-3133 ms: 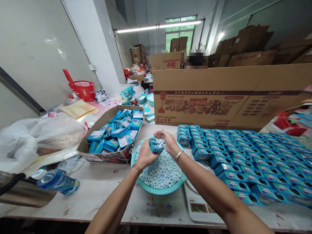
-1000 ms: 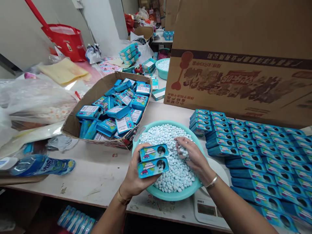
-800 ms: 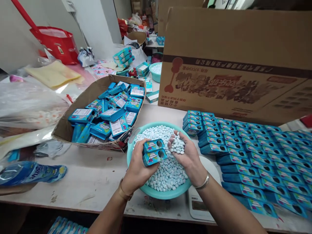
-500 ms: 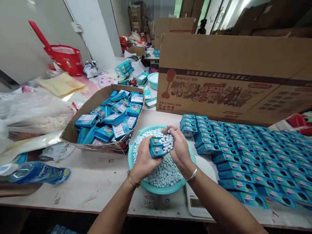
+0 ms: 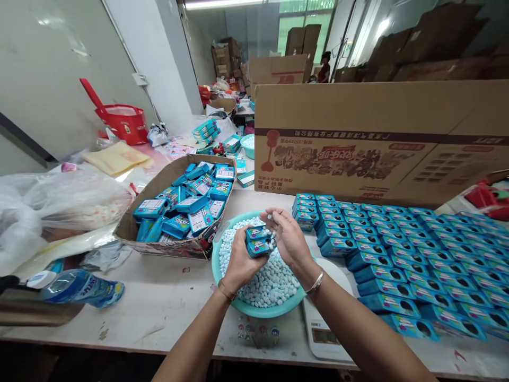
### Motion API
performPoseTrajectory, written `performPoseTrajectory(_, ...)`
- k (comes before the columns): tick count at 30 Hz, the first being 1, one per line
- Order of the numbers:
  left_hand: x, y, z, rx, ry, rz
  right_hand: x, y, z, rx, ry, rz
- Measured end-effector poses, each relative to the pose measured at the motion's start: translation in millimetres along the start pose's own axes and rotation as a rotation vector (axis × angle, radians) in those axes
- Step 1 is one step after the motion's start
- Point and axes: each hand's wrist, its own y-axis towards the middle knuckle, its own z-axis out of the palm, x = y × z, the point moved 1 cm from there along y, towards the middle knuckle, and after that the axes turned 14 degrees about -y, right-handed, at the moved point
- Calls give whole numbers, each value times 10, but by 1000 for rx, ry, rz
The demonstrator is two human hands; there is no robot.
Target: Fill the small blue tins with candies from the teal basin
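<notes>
Teal plastic bowl (image 5: 266, 313) is sitting on the counter (image 5: 151, 297), holding a deep load of pale mint pieces (image 5: 268, 289). Left grip (image 5: 240, 263) is clamping two blue boxes (image 5: 258, 247) together above it, thumb one side, fingers the other, round windows facing right.

Current change, at the windows: loose pieces are lying in and around the openings, right grip (image 5: 289, 239) is cupping right beside them. Its fingers are curling loosely, not fully spread. One piece is showing at the fingertips; can't tell if they're actually pinching it.

What it's meaning, my read: pieces are passing from palm to boxes, and few are showing outside, so this pair is probably getting close to full. Fill level isn't showing, can't confirm. Bowl is sitting underneath, so strays are being covered.

Around it: open carton (image 5: 170, 252) is holding jumbled blue packs on the left. Rows of windowed boxes (image 5: 382, 273) are standing on the right. White scale (image 5: 324, 353) is sitting just beside the bowl, partly hidden under the right forearm; display is unreadable.
</notes>
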Motion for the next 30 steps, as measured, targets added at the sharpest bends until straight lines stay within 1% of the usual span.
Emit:
performPoseTrajectory(4, -3, -4, 8, -8, -93, -49, 27, 29, -59, 42, 48, -6)
performPoseTrajectory(6, -34, -17, -4, 4, -164, -72, 13, 64, -112, 28, 89, -5)
performPoseTrajectory(7, -54, -28, -10, 14, -195, -71, -5, 79, -138, 1, 97, -8)
performPoseTrajectory(9, -91, -60, -17, 32, -236, -45, -57, 88, -170, -55, 25, -25)
performPoseTrajectory(10, -104, -77, -17, 38, -244, -26, -86, 81, -171, -53, -54, -30)
performPoseTrajectory(12, -114, -106, -15, 45, -234, 8, -137, 52, -149, 27, -206, -12)
performPoseTrajectory(14, -101, -120, -20, 42, -215, 15, -161, 25, -121, 105, -247, 21)
performPoseTrajectory(15, -88, -120, -27, 36, -205, 10, -162, 20, -113, 116, -237, 27)
performPoseTrajectory(18, -35, -102, -57, 20, -190, -11, -157, 33, -107, 98, -263, 6)
performPoseTrajectory(21, 18, -79, -77, 9, -183, -38, -192, 54, -98, 159, -312, 24)
performPoseTrajectory(24, 36, -77, -77, -33, -168, -29, -245, 44, -79, 141, -292, 6)
performPoseTrajectory(26, 19, -93, -87, -21, -181, -17, -262, 33, -76, 169, -249, 29)
performPoseTrajectory(28, -16, -122, -135, -9, -199, -15, -245, 38, -113, 228, -195, 69)
performPoseTrajectory(30, -59, -162, -226, -26, -222, 5, -197, 59, -199, 225, -167, 40)
